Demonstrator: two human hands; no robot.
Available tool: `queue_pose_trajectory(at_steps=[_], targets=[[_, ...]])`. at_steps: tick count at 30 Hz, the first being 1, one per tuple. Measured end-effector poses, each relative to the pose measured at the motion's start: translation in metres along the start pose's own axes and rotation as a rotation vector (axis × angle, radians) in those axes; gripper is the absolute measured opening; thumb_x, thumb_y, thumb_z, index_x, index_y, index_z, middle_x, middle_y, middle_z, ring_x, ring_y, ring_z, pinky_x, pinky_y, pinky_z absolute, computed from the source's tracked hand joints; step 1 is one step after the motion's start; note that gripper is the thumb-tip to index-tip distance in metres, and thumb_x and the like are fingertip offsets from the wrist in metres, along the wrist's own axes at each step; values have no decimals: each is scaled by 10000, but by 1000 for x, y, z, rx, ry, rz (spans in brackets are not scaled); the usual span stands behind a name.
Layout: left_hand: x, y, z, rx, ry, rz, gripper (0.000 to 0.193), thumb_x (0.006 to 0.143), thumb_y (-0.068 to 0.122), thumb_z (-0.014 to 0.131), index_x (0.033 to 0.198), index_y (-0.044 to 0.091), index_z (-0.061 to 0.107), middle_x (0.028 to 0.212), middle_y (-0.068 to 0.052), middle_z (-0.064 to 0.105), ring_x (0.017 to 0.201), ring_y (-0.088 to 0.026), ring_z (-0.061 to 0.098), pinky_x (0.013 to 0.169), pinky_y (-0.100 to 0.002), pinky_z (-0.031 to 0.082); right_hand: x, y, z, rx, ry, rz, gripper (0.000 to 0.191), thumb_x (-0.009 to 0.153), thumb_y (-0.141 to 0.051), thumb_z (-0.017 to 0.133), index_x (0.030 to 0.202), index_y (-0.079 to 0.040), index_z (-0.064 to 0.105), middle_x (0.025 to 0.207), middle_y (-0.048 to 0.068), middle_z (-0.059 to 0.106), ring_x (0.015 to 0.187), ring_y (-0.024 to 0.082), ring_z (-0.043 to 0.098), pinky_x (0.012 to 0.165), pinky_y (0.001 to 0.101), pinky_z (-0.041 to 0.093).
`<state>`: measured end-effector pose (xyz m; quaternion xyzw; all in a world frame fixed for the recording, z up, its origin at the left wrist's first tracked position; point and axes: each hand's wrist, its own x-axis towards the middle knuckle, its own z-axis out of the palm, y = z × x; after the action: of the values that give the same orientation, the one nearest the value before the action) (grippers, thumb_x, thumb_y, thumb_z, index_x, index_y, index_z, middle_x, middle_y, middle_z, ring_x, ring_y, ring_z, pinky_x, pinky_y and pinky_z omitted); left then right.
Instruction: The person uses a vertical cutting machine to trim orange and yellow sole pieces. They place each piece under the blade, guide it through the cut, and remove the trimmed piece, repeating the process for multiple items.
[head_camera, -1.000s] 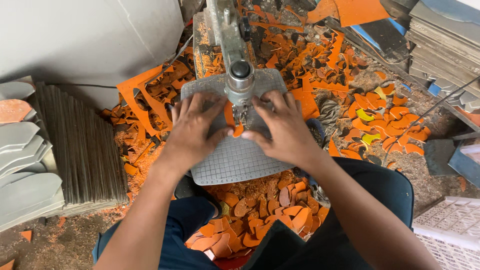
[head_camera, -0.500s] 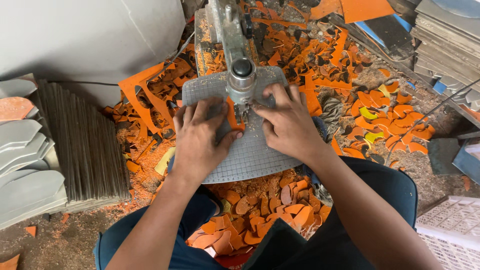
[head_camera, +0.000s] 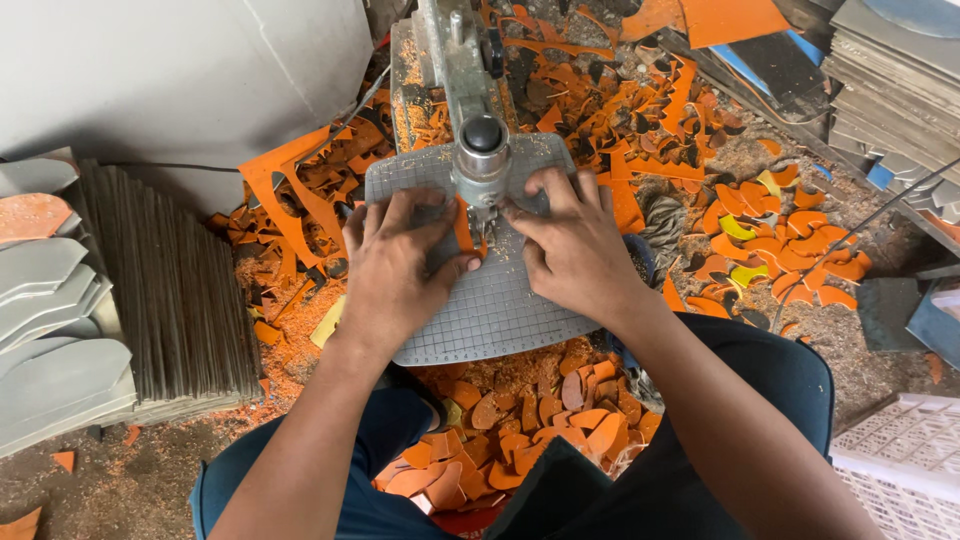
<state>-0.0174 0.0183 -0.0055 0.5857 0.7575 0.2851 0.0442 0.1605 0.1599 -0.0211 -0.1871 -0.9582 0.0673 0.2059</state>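
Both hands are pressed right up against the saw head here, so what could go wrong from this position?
1. The left hand and right hand press the small orange piece down right beside the saw head; a slip could carry fingers into the cutting point.
2. The piece is mostly hidden under the hands, so the cut could wander.
3. Orange scraps heaped under the gridded table could snag.

You have no packages, labels, signs or screens before you; nothing of that kind shows here.
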Motion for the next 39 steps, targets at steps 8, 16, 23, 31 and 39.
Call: queue_pose_trajectory(at_steps=[8,16,23,31,39], targets=[[5,-2,-4,-30,-49,-35,608,716,398,864,1261,163,733,1345,-25,563,1311,-298,460,1151,-582,232,-1,0,0,-3,1,10,417,771,-12,660,1170,-67,771,1254,129,515,1173,341,439,1000,445,464],[8,-4,-4,-14,-57,-45,577,708,399,869,1235,201,745,1315,-9,594,1279,-268,494,1154,-584,217,0,0,-2,-35,12,4,421,770,-20,663,1175,-63,770,1234,129,512,1157,336,439,1002,473,461],[9,-8,-2,-8,-37,-31,575,707,409,868,1236,217,750,1306,2,614,1286,-243,500,1163,-586,202,-1,-1,-3,-27,14,22,435,774,-19,659,1193,-72,765,1246,132,515,1154,345,447,985,456,465],[10,-10,-1,-36,-3,-23,548,708,403,874,1208,208,761,1291,1,638,1291,-246,511,1171,-590,182,-1,-3,-4,-39,47,12,460,763,-20,664,1208,-77,770,1236,128,517,1146,336,450,992,460,462],[14,-27,8,-74,87,32,389,758,347,865,1116,208,799,1209,27,710,1208,-212,615,1170,-641,176,2,-2,-4,-145,43,-20,343,848,-111,685,1177,-60,765,1454,151,505,1276,382,468,1057,525,443]])
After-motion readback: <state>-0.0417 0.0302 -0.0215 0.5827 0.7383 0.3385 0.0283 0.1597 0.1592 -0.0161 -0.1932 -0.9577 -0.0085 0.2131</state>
